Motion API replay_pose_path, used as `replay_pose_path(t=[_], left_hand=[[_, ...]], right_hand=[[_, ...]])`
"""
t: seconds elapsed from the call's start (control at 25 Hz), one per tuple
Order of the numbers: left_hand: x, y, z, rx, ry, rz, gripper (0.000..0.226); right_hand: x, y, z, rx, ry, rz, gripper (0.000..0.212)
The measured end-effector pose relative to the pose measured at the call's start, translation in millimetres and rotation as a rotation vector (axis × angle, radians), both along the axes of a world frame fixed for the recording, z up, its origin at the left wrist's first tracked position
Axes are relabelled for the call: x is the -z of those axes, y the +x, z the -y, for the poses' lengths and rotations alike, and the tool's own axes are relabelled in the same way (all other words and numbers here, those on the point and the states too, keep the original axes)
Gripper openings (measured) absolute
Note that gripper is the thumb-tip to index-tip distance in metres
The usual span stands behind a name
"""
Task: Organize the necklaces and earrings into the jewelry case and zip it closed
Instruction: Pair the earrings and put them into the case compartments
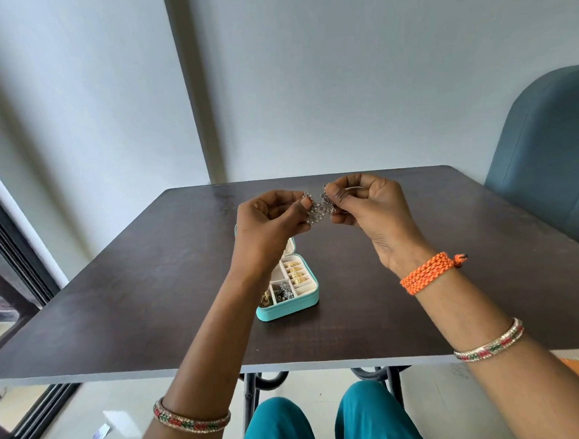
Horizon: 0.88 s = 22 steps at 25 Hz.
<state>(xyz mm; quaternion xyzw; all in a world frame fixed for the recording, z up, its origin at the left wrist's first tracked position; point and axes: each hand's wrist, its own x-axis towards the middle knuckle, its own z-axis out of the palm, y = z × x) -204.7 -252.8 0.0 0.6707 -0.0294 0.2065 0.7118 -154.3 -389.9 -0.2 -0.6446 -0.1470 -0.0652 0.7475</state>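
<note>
Dark table [123,297] bore an open teal jewelry case [288,308] near centre, gold and silver pieces in its compartments. Above the case, left hand [268,220] and right hand [368,207], both raised, each pinched one silver filigree earring [318,208] with curled fingers, the pair touching.

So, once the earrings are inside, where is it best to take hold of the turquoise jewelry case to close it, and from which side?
Grip the raised lid at its far top edge, coming from behind and above. The jewelry case lies open on the table with the lid standing at the back, mostly hidden by the left hand. Pressing the low front wall would steady the tray.
</note>
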Motion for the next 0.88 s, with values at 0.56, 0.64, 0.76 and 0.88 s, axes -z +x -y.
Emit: replay_pose_path(t=[0.56,0.64,0.76,0.88], left_hand=[[0,4,-6,0.109,0.048,-0.087,0.004],[3,6,-6,0.126,-0.025,-0.129,0.007],[5,6,-5,0.146,-0.169,-0.231,0.009],[8,4,-3,0.13,-0.31,-0.321,0.021]], right_hand=[[2,-3,7,-0.139,-0.058,-0.02,0.006],[4,-1,7,-0.169,-0.013,-0.079,0.01],[7,-1,6,-0.264,0.116,-0.244,0.019],[7,-4,8,-0.336,0.158,-0.346,0.027]])
